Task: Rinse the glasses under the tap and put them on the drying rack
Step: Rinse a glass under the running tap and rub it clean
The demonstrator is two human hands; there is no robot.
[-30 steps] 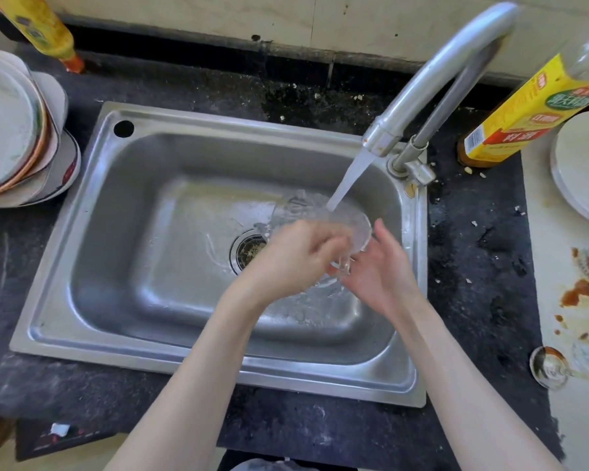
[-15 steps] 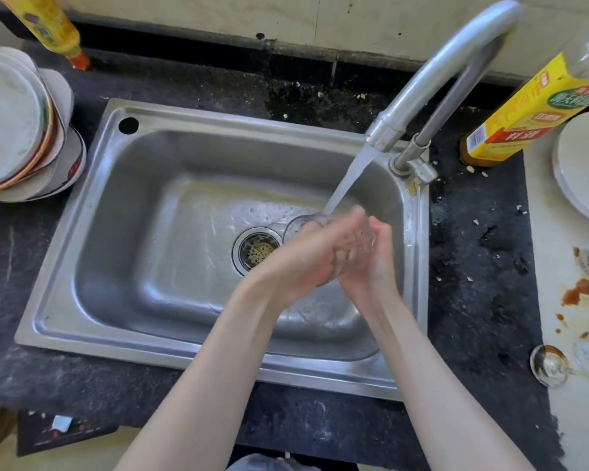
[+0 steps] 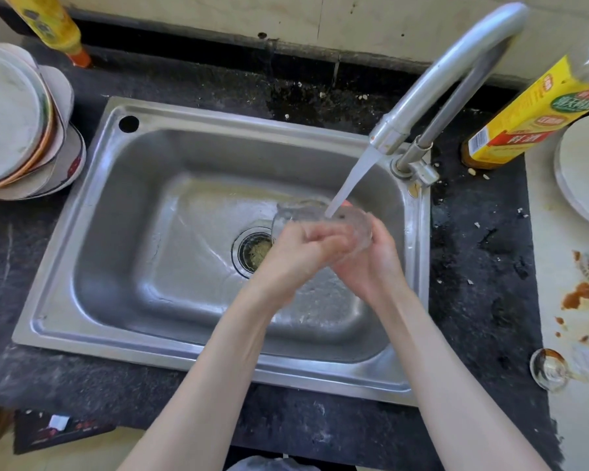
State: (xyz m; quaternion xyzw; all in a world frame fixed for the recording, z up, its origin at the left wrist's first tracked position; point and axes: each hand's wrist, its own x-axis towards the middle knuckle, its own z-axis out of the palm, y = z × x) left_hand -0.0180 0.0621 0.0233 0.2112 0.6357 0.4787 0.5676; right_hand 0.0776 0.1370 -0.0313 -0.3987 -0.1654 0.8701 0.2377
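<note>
A clear glass (image 3: 323,217) is held over the steel sink (image 3: 92,232), just right of the drain (image 3: 254,253). Water from the curved tap (image 3: 432,79) runs into the glass. My right hand (image 3: 371,263) cups the glass from the right and below. My left hand (image 3: 296,256) has its fingers curled against the glass from the left; the fingers are blurred. Another glass (image 3: 549,370), stained brown, lies on the counter at the far right.
A stack of plates (image 3: 17,130) stands left of the sink. A yellow bottle (image 3: 48,25) leans at the back left, a yellow-labelled bottle (image 3: 538,110) at the back right. A white plate (image 3: 582,168) and sauce stains (image 3: 578,295) are on the right counter.
The glass has turned between my hands under the running water. My left hand has slid from in front of the glass to its left side.
</note>
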